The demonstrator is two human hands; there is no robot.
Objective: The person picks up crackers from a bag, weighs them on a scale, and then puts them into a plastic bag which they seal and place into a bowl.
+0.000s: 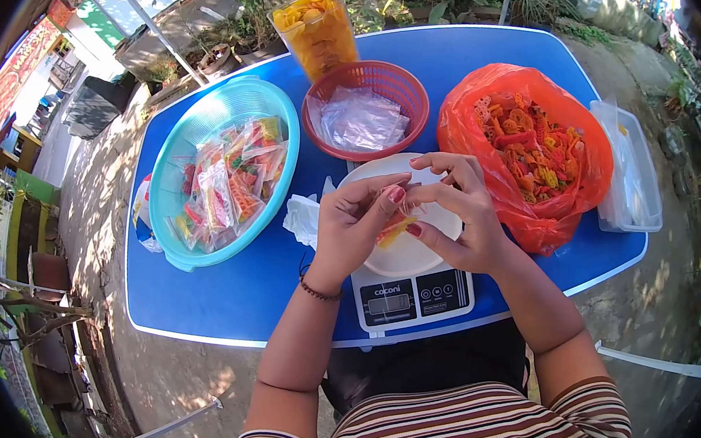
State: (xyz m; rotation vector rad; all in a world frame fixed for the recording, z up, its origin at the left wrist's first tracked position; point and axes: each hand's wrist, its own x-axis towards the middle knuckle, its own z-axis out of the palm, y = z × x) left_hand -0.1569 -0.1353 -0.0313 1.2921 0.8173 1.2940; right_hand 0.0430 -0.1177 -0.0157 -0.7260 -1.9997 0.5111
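Above a white plate on a digital kitchen scale, both hands meet at a small clear plastic bag with yellow and reddish pieces in it. My left hand is closed, thumb and fingers pinching the bag's top edge. My right hand has its fingertips curled in on the same edge from the other side. The fingers partly cover the bag's mouth, so whether it is sealed cannot be seen. Beside my left hand lies some crumpled white plastic.
Filled packets lie in a turquoise basket at left. A red basket holds clear bags. Orange snacks fill a red plastic bag at right, next to a clear container. Yellow chips stand behind.
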